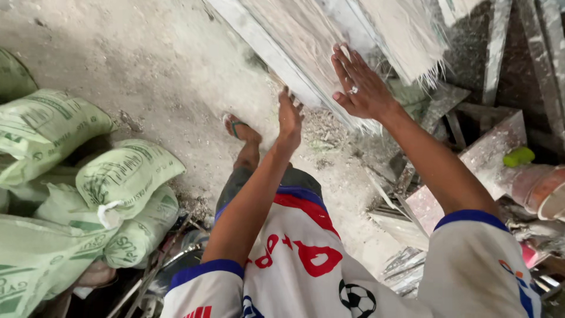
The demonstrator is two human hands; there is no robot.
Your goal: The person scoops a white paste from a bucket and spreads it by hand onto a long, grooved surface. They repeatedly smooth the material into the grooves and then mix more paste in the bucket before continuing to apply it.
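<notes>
White panel [294,41] leans under both arms: right hand [360,85] flat, fingers spread; left hand [289,115] open at its edge.

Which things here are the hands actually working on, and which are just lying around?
In hand:
- white fibrous panel, leaning tilted
- right hand, flat on its face
- left hand, at its lower edge

Lying about:
- green sacks, stacked on the left
- yellow-green object
- orange bucket
- dusty floor
</notes>
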